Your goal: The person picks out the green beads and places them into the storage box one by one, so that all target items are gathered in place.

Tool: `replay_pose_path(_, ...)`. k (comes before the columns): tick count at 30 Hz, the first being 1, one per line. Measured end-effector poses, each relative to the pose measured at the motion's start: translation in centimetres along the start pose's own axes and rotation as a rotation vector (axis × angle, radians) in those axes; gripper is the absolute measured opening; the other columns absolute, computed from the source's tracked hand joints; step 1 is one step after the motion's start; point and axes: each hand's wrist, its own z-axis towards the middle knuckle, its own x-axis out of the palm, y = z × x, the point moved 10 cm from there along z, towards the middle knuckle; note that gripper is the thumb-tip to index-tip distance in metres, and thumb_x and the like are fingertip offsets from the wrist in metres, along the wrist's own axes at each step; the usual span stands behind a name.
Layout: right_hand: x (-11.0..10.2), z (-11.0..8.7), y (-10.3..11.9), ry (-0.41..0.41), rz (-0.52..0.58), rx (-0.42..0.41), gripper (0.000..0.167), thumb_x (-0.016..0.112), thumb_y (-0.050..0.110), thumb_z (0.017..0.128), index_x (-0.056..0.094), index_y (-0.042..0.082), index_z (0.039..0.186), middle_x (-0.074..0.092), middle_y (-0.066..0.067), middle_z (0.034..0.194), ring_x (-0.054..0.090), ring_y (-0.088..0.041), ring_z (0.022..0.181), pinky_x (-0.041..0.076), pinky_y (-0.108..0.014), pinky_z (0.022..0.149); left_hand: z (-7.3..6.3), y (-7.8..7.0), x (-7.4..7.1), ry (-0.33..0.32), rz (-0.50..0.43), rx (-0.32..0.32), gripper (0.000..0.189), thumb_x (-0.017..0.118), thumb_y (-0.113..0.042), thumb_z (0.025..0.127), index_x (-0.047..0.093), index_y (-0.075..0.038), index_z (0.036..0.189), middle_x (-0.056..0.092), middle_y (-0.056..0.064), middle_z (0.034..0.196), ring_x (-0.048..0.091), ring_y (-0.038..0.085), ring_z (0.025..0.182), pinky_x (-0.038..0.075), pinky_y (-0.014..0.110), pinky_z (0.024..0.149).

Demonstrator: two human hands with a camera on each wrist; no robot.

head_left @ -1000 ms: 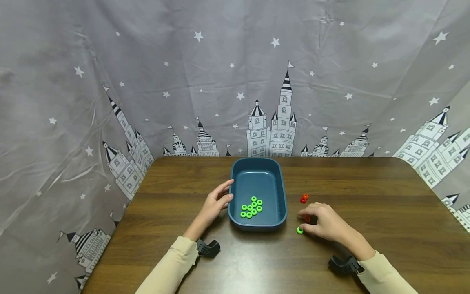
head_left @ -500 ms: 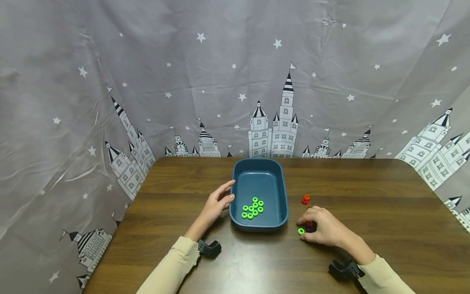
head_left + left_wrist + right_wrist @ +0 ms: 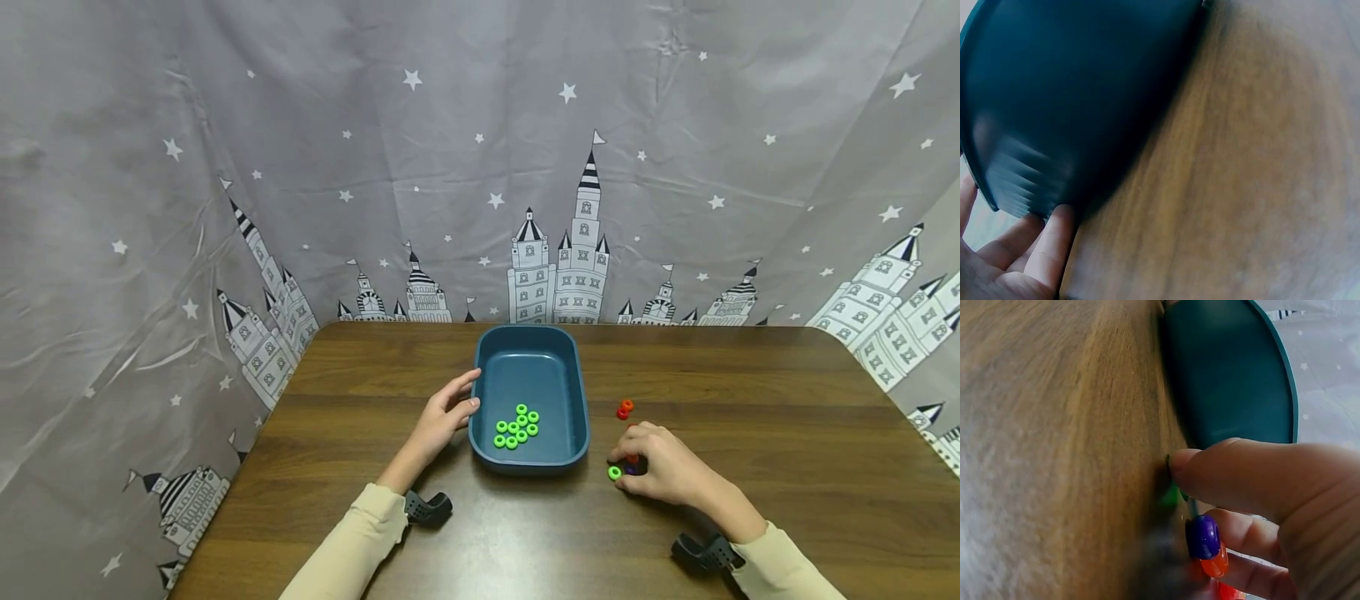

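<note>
My left hand (image 3: 441, 417) rests against the left side of a blue tray (image 3: 581, 400), fingertips on its outer wall and rim; the tray's wall (image 3: 1079, 81) fills much of the left wrist view. Several bright green ring beads (image 3: 514, 427) lie inside, toward the tray's near end. To the right of the tray, my right hand (image 3: 663, 467) pinches one green bead (image 3: 615, 472) at the tabletop between thumb and index finger. Under that hand sit a purple bead (image 3: 1202, 536) and an orange bead (image 3: 1215, 564), partly hidden by the fingers. A red bead (image 3: 1229, 591) shows behind them.
Two more beads, one orange (image 3: 627, 405) and one red (image 3: 622, 413), lie just beyond my right hand. All stands on a brown wooden table (image 3: 750, 383). A grey curtain (image 3: 450, 125) printed with castles and stars hangs behind the table's far edge.
My right thumb has shifted toward me off the beads, uncovering the purple one, then moved slightly back in at the green bead. The left hand and the tray stay put.
</note>
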Motion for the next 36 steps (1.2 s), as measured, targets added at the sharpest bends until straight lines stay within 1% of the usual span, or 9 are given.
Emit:
replay_pose_path(5,0.03,0.0,0.08,-0.012,0.002,-0.004,0.02,0.087,0.017,0.07,0.079,0.018,0.089,0.066,0.01,0.084,0.053,-0.003,0.08,0.046,-0.022,0.066,-0.04,-0.08,0.03,0.0,-0.001,0.0,0.052,0.055,-0.012,0.103,0.044,-0.01,0.154,0.048,0.028,0.152,0.054,0.043,0.132,0.057,0.048,0.098)
replay_pose_path(9,0.02,-0.02,0.18,-0.025,-0.002,-0.01,0.019,0.087,0.016,0.071,0.079,0.018,0.088,0.067,0.01,0.084,0.055,-0.005,0.08,0.048,-0.024,0.067,-0.05,0.0,0.05,0.0,-0.005,-0.002,0.052,0.055,-0.012,0.103,0.043,-0.009,0.154,0.048,0.028,0.152,0.055,0.043,0.132,0.057,0.047,0.099)
replay_pose_path(20,0.07,-0.03,0.13,-0.059,-0.025,-0.009,0.017,0.085,0.012,0.072,0.078,0.018,0.086,0.067,0.01,0.083,0.057,-0.007,0.079,0.049,-0.026,0.068,-0.1,0.02,0.09,-0.001,-0.013,-0.008,0.053,0.056,-0.012,0.103,0.044,-0.011,0.154,0.047,0.027,0.152,0.054,0.043,0.133,0.057,0.048,0.1)
replay_pose_path(29,0.13,-0.13,-0.03,-0.063,-0.028,0.005,0.017,0.083,0.011,0.072,0.078,0.017,0.087,0.068,0.01,0.083,0.058,-0.007,0.079,0.05,-0.027,0.068,-0.1,0.01,0.13,-0.001,-0.008,-0.006,0.052,0.056,-0.013,0.103,0.046,-0.013,0.154,0.049,0.026,0.151,0.055,0.042,0.132,0.057,0.048,0.099)
replay_pose_path(36,-0.12,0.07,0.08,-0.092,-0.03,-0.004,0.018,0.083,0.009,0.071,0.078,0.017,0.086,0.069,0.011,0.081,0.056,-0.005,0.076,0.048,-0.026,0.066,-0.07,0.04,0.02,-0.009,-0.011,-0.012,0.052,0.056,-0.012,0.103,0.045,-0.011,0.154,0.049,0.026,0.151,0.055,0.042,0.132,0.057,0.047,0.099)
